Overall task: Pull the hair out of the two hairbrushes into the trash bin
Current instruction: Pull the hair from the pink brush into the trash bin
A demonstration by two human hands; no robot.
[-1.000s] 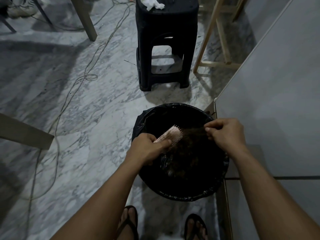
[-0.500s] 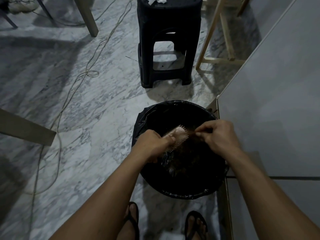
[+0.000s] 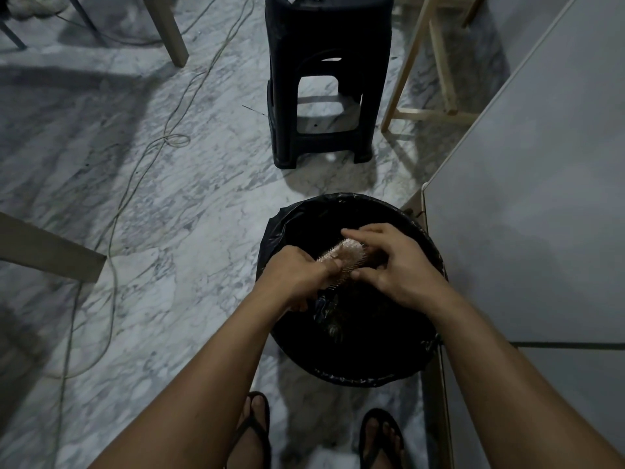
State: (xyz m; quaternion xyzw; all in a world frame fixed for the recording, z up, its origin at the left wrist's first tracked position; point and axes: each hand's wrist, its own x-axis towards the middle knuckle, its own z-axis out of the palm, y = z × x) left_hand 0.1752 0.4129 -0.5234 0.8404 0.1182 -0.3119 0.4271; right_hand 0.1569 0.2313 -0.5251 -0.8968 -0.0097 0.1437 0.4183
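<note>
the hairbrush (image 3: pixel 341 260) hangs over the open mouth of the trash bin (image 3: pixel 270 238), its long axis running from lower left to upper right, handle end buried in the left hand (image 3: pixel 299 277) and bristled head pointing toward the far rim. the bristles face right and down, toward the right hand (image 3: pixel 394 265), so that hand is the nearer one for the pulling, and the hair lies directly under its fingers (image 3: pixel 358 233).

left hand: fingers wrapped fully closed around the brush handle, thumb on top near the base of the head. right hand: fingers curled and partly closed over the head, the forefinger across the tip and the thumb (image 3: pixel 363 274) pressing at the lower edge of the bristles. it touches the brush; whether it has pinched a tuft of hair is hidden beneath the palm and too dark to tell.

only 1 brush shows; the 2nd is not in view. dark clumps lie in the black liner below, likely hair already dropped. the next pull would best go away from the handle and straight down into the bin.
</note>
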